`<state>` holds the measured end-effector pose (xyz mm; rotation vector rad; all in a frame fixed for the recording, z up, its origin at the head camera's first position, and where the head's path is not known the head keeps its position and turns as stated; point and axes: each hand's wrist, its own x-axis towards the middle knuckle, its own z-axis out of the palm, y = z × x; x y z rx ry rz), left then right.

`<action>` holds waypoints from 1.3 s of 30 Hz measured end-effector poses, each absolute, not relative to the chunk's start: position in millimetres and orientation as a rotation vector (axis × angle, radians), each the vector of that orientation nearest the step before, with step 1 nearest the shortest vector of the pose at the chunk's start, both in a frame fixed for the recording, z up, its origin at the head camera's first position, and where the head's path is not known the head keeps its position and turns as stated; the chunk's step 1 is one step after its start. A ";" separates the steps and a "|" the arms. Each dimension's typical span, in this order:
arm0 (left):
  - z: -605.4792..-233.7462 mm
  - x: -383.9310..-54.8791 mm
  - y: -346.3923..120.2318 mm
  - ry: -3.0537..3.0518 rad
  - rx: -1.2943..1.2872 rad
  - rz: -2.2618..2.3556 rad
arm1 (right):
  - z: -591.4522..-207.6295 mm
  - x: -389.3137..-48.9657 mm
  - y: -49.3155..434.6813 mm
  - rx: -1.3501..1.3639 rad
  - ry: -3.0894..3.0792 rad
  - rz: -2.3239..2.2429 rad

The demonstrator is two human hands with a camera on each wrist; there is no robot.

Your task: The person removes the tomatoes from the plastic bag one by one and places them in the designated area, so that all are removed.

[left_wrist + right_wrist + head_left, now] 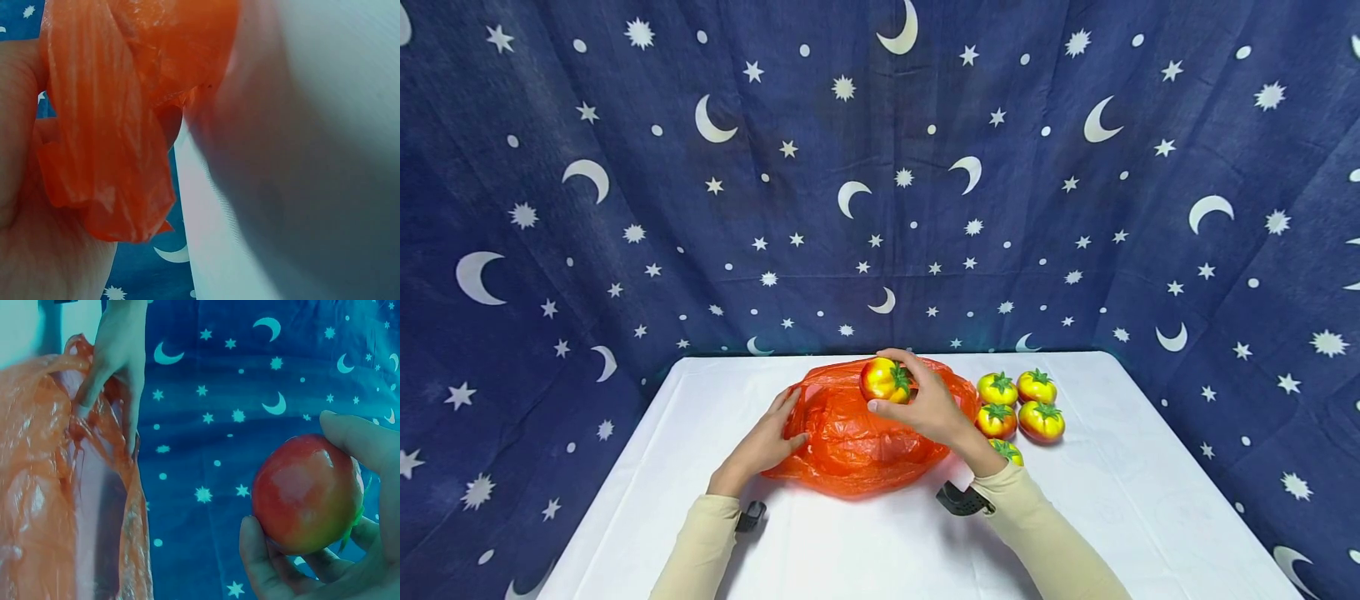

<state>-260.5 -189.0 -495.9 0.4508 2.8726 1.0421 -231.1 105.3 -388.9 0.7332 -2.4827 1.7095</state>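
Observation:
A red-orange plastic bag (865,442) lies spread on the table with its mouth toward the hands. My left hand (769,446) grips the bag's left rim. In the left wrist view a fold of the plastic (119,156) hangs between the thumb and fingers. Above the bag my right hand (928,408) holds a glossy red-and-yellow tomato (882,381) with a green leafy top. The right wrist view shows this tomato (306,494) pinched between thumb and fingers, apart from the bag. Several similar tomatoes (1041,422) stand grouped right of the bag; the nearest (1006,452) is partly behind the right forearm.
A white-covered table (1150,517) carries everything. Behind it and at both sides hangs a dark blue curtain (820,208) with moons and stars. Each wrist wears a black device, one of them (962,498) close over the tabletop.

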 end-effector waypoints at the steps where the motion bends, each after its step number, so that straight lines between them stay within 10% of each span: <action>1: -496.2 -260.6 -189.1 2.874 0.452 1.041 | -388.3 -230.5 107.6 0.728 -2.480 1.703; 39: -498.9 -265.0 -193.1 2.879 0.458 1.022 | -398.8 -217.4 216.2 0.373 -2.556 1.243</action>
